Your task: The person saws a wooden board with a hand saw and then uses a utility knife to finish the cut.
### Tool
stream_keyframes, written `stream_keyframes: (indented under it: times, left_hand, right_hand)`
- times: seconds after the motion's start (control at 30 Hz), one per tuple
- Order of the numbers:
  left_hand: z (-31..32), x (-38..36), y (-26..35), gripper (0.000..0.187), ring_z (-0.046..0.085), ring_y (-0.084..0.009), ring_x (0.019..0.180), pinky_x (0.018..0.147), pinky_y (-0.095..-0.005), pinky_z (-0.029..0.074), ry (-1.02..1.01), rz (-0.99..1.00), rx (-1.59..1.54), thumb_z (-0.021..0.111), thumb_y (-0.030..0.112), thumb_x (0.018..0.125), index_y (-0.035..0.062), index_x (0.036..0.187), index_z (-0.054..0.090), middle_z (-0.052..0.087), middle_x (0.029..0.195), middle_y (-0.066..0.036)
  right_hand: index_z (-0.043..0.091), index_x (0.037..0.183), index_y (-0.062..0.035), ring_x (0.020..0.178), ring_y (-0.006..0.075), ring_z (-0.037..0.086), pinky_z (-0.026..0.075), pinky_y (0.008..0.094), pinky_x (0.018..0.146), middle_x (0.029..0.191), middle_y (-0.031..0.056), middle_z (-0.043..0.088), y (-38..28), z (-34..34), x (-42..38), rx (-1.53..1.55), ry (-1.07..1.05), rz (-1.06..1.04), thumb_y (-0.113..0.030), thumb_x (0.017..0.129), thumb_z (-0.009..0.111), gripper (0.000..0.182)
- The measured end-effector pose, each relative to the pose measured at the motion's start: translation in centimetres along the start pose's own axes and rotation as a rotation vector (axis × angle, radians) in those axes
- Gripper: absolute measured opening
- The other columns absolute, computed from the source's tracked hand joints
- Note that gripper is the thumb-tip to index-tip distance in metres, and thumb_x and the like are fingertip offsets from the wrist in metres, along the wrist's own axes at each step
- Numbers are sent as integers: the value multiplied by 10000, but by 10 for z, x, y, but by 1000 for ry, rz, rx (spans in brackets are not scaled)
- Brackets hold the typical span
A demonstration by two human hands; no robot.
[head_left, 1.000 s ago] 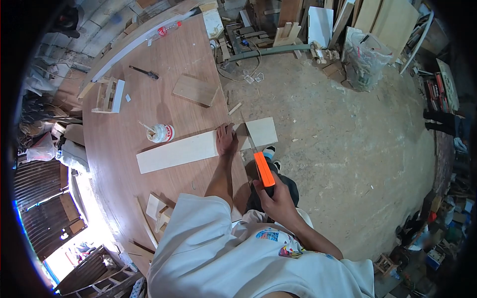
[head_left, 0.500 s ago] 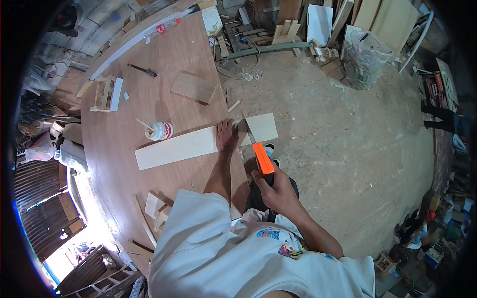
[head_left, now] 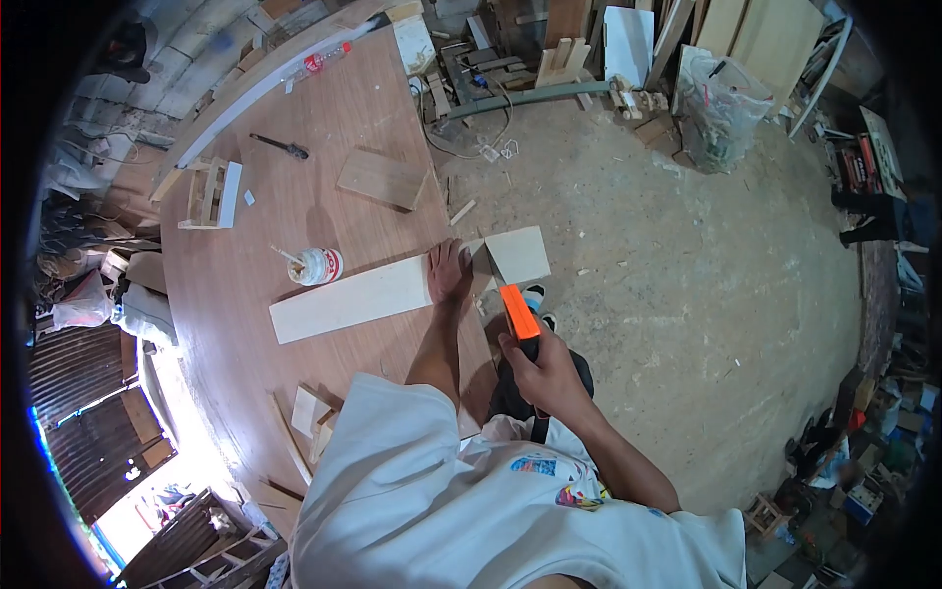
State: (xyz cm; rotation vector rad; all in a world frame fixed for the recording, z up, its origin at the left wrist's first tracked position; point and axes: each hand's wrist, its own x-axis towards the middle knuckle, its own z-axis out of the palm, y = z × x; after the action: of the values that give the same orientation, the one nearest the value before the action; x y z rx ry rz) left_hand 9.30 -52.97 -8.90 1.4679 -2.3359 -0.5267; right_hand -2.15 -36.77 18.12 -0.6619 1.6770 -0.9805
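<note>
A long pale wooden board (head_left: 353, 299) lies across the table edge, its right end jutting out over the floor. My left hand (head_left: 449, 271) rests flat on it near that edge, fingers spread, pressing on its top face. In my right hand (head_left: 551, 373) is the handle of a handsaw (head_left: 520, 312) with an orange and black grip. The saw's thin blade stands at the board just right of my left hand, crossing it, with its lower part hidden.
On the table (head_left: 373, 108) stand a white jar (head_left: 315, 266) with a stick in it, a wood block (head_left: 382, 179), a dark tool (head_left: 279, 147) and a small wooden frame (head_left: 208, 194). A plastic bottle (head_left: 327, 59) lies at the back. A clear bag (head_left: 721, 108) stands on the floor.
The saw has slid slightly towards me along the cut, so less blade shows past the board's far edge. My left hand stays on the board. The view shifts slightly.
</note>
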Motion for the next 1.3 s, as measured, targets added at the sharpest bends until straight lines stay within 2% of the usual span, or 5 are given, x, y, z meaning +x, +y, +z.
stream_keyframes:
  times: [0.23,0.53,0.63,0.97,1.3]
  left_hand:
    - [2,6,3,298,502,-297,1168,1045,-434,371,41,54,-17,576,248,916,90,1169,590,580,1201,-86]
    - [-1,4,0,297,501,-300,1175,1048,-426,375,66,79,-11,583,228,900,85,1159,594,581,1198,-91]
    - [-1,7,-1,286,505,-299,1170,1042,-424,381,71,100,-30,585,223,897,87,1148,598,585,1193,-91]
    - [7,4,-6,296,509,-302,1168,1039,-431,378,103,117,-13,571,227,904,99,1170,592,593,1180,-90]
    - [4,4,-3,265,511,-288,1161,1026,-423,389,90,92,-19,542,235,928,100,1148,604,599,1186,-71]
  right_hand:
    - [543,1090,-3,422,137,501,389,304,407,576,49,526,47,29,55,-123,198,-425,-185,975,575,217]
    - [544,1086,31,633,392,637,474,405,593,703,233,600,28,10,16,-16,55,-58,-134,912,604,246]
    - [558,1058,10,548,155,527,453,331,549,708,104,598,57,23,40,-30,94,-177,-162,952,594,205]
    - [579,1070,37,733,388,675,490,410,647,768,253,627,41,7,1,-7,59,-128,-144,910,613,244]
    - [627,868,19,430,141,521,398,333,398,598,97,588,41,16,18,-133,118,-115,-246,960,595,282]
